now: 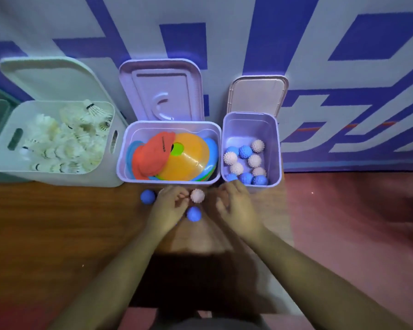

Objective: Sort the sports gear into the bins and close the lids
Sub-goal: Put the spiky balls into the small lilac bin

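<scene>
Pinches pink ball (197,196) in left grip (169,206), cannot tell right grip's (234,203) state for blur, gathers last balls off table (57,222); next likely needs lifting into right bin (274,139).

Smooth matt plastic is seen in the ball bin (273,144); the pink spiky ball (197,196) is nubbed; the worktop (57,222) is wood-grained.

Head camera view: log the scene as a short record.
left bin: white plastic bin of white feather shuttlecocks
middle bin: lilac plastic bin of flat coloured marker discs
right bin: small lilac bin of blue and pink spiky balls
lids: all three open
wooden table: two blue balls, one pink spiky ball
hands: left hand at pink ball, right hand nearby; grips unclear
</scene>
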